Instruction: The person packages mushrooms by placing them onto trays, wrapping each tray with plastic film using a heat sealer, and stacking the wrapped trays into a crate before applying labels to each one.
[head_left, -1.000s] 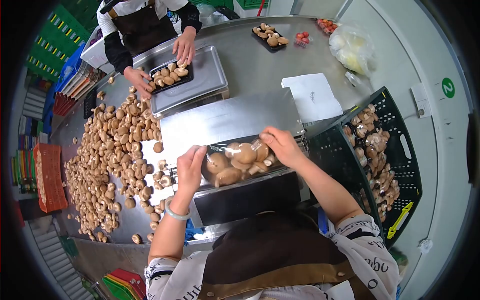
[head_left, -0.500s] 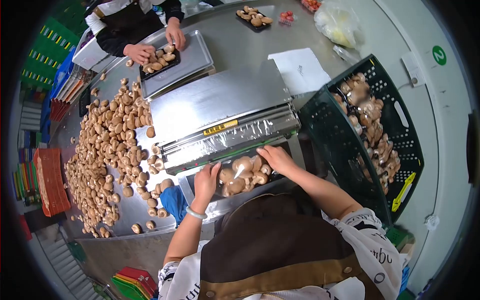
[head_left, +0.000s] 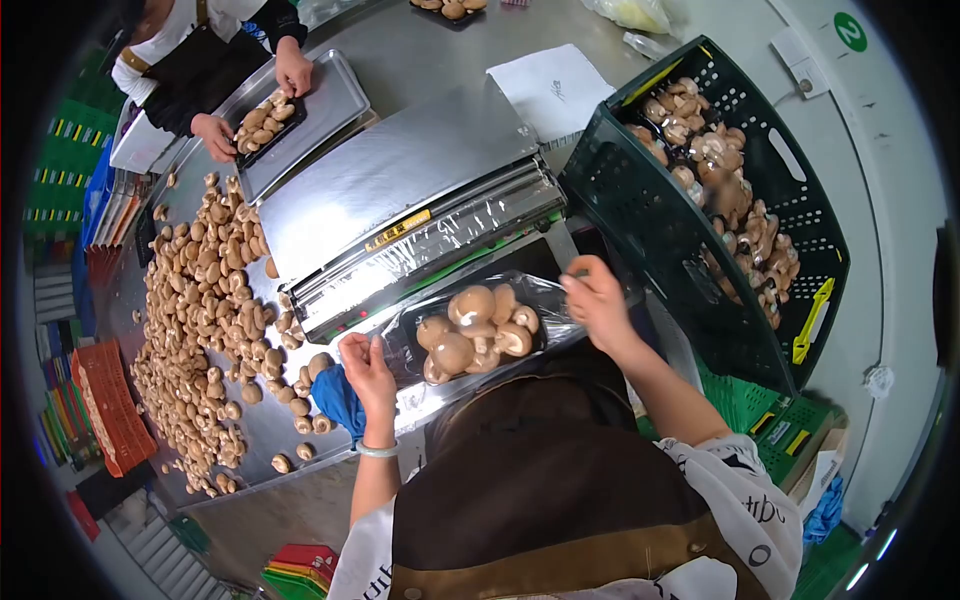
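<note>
In front of me is a black tray of mushrooms [head_left: 476, 333] with clear plastic film [head_left: 555, 300] stretched over it. At the film's right side, my right hand [head_left: 598, 300] pinches its edge. My left hand [head_left: 368, 372] is at the left end of the film, with thumb and fingertips pressed close together on its edge. Just beyond the tray stands the wrapping machine [head_left: 410, 240], with a roll of film along its front. A blue cloth [head_left: 338, 402] lies beside my left hand.
Loose mushrooms [head_left: 205, 330] cover the left of the metal table. A dark green crate [head_left: 640, 190] with wrapped mushrooms stands at the right. Across the table, a co-worker's hands [head_left: 292, 68] hold a tray of mushrooms [head_left: 265, 122]. Paper [head_left: 553, 90] lies behind the machine.
My hands have spread apart, the right moving right and up, pulling the film outward over the tray. The view has turned slightly. The co-worker's left-side hand has moved to their tray's edge.
</note>
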